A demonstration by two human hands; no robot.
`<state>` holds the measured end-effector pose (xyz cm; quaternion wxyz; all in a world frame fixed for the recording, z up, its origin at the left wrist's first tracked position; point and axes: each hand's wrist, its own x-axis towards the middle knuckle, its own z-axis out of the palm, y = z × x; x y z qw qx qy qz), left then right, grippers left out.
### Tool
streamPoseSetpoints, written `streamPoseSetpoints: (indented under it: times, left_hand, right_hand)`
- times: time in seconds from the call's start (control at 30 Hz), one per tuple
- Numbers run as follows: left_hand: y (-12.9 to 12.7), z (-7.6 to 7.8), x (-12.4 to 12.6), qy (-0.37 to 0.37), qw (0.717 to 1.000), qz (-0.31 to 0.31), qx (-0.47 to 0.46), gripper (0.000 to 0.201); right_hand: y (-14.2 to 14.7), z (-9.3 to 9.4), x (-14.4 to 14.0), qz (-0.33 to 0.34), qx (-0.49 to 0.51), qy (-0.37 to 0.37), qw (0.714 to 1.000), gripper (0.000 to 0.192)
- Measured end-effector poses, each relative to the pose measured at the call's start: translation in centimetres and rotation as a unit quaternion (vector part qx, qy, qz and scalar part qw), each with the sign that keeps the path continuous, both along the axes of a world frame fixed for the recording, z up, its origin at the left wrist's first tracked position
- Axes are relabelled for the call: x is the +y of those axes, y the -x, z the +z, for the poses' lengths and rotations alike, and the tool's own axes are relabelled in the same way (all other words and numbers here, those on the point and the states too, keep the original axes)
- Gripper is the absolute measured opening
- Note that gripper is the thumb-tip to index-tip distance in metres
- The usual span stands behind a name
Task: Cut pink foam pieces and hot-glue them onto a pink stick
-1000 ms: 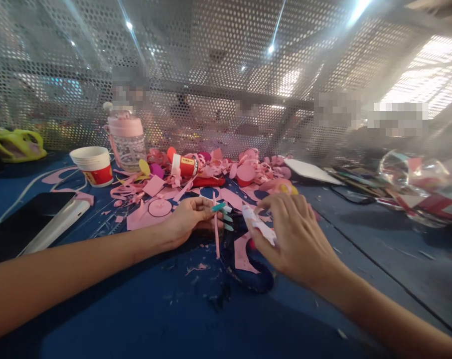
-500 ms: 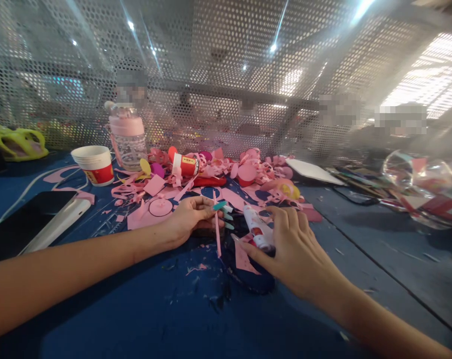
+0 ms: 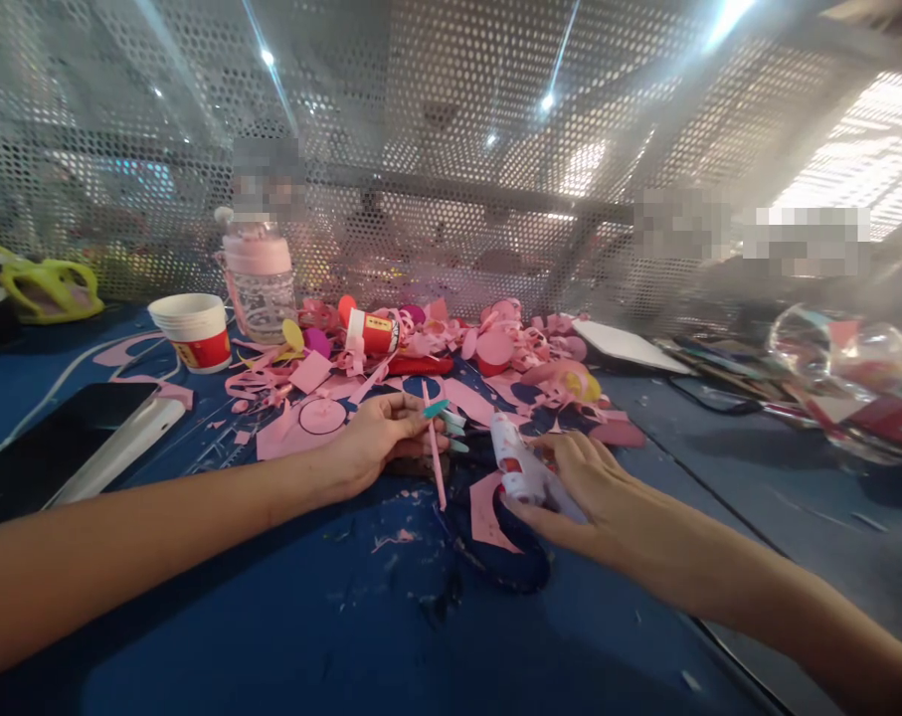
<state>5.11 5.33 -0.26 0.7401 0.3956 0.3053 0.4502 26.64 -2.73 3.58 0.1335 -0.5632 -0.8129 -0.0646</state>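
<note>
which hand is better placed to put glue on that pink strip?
Right, probably. The right hand already grips the glue stick, close beside the pink strip. The left hand is pinching that strip, so it is occupied.

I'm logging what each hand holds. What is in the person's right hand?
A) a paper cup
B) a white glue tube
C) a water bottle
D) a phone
B: the right hand grips a white glue tube, beside the left hand pinching a pink strip.
</note>
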Motion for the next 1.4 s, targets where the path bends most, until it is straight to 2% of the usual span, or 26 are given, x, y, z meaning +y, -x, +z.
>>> streamPoseSetpoints:
  times: [0.1, 0.2, 0.37, 0.5, 0.8, 0.93, 1.4]
  left_hand:
    - [0.1, -0.2, 0.1, -0.013, 1.0, -0.004, -0.004, 0.01]
    - [0.1, -0.1, 0.1, -0.02, 1.0, -0.008, 0.002, 0.012]
    - [0.3, 0.1, -0.3, -0.035, 0.998, -0.051, 0.032, 0.023]
    - [0.4, 0.1, -0.5, -0.046, 0.995, -0.081, 0.046, 0.028]
    - [0.3, 0.2, -0.5, -0.105, 0.983, -0.134, 0.071, 0.029]
    - [0.3, 0.2, -0.7, -0.122, 0.98, -0.136, 0.082, 0.03]
    - [0.2, 0.1, -0.7, -0.099, 0.984, -0.129, 0.079, 0.03]
  right_hand:
    - [0.6, 0.1, -0.1, -0.033, 0.004, 0.058, 0.998, 0.051]
    - [1.9, 0.2, -0.2, -0.061, 0.032, -0.025, 0.997, 0.056]
    - [3.7, -0.3, -0.7, 0.046, 0.042, -0.173, 0.983, 0.026]
    - [4.6, -0.9, -1.1, 0.116, 0.046, -0.222, 0.967, 0.021]
    - [5.7, -1.7, -1.1, 0.126, 0.044, -0.209, 0.969, 0.022]
    - [5.8, -1.8, -1.1, 0.126, 0.044, -0.206, 0.969, 0.023]
    - [6.2, -2.3, -0.9, 0.132, 0.017, -0.191, 0.973, 0.028]
